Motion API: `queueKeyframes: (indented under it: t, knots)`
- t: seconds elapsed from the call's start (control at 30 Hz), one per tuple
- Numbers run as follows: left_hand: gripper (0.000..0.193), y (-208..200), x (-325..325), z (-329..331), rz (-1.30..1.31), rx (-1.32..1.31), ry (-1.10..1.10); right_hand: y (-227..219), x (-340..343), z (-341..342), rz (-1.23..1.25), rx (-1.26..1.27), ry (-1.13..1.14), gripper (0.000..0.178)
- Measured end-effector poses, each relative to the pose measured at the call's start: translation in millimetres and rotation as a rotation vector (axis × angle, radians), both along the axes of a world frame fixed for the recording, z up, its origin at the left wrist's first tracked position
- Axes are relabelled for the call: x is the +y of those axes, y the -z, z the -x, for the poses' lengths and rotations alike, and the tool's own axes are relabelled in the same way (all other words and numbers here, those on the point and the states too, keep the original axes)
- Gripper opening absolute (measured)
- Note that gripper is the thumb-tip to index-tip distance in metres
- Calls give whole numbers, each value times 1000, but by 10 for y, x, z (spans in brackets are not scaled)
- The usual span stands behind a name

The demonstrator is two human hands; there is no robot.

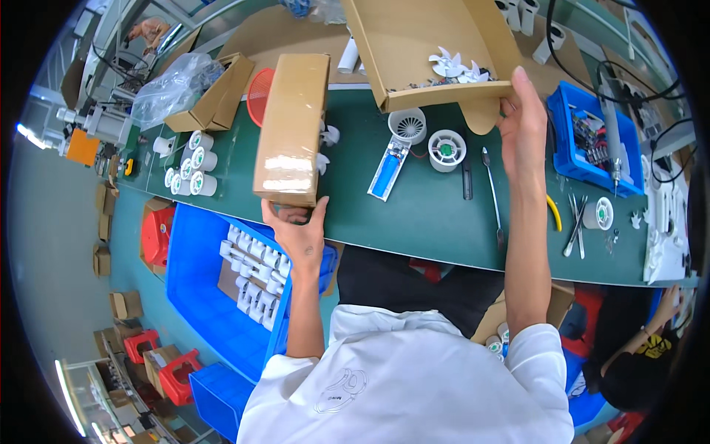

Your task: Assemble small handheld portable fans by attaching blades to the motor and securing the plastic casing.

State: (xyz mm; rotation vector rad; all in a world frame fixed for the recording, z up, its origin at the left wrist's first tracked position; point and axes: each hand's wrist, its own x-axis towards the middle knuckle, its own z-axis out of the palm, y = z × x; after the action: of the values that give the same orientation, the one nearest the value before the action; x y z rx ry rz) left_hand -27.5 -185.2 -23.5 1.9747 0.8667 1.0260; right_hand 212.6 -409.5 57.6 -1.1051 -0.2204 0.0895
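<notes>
My left hand (pixel 299 233) grips the near lower end of a taped brown cardboard box (pixel 290 126), tilted over the bench. My right hand (pixel 523 118) holds the right corner of a shallow cardboard tray (pixel 414 95), thumb at its edge. White fan blades (pixel 448 64) and small dark parts lie in that tray. Two more white fan blades (pixel 322 163) show partly behind the box. Between my hands, on the bench, are a white round grille housing joined to a handle with a blue cell (pixel 386 174), and a white fan housing (pixel 447 151).
Several white fan housings (pixel 198 162) stand at the left of the green bench (pixel 436 222). A blue bin (pixel 566 152), tweezers (pixel 576 222) and a yellow-handled tool (pixel 554 214) are at the right. A blue crate (pixel 200 259) of white parts sits below left. Another person's arm (pixel 643 337) is at lower right.
</notes>
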Motion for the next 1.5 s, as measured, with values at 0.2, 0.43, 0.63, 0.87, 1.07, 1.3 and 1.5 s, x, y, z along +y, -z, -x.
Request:
queueKeyframes:
  t: [0.2,0.43,0.63,0.87,1.07,1.3,1.5]
  knots:
    - [95,5,29,-50,101,-72,39,41,-3,-28,43,-60,101,44]
    - [95,-81,305,-15,21,-238,38,76,-57,-86,6,-87,172,41]
    - [84,-277,548,-75,42,-371,74,71,-88,-64,-1,-67,161,41]
    - [65,-414,905,-81,206,-493,85,106,-37,-94,14,-11,175,46]
    - [55,-673,1213,-153,364,-481,108,138,-49,-128,-11,-1,150,48]
    - [62,-950,1574,-688,207,-443,251,143,-58,-100,-24,-10,157,45]
    - [66,-827,1597,-641,161,-572,334,160,-105,-97,-23,8,189,44]
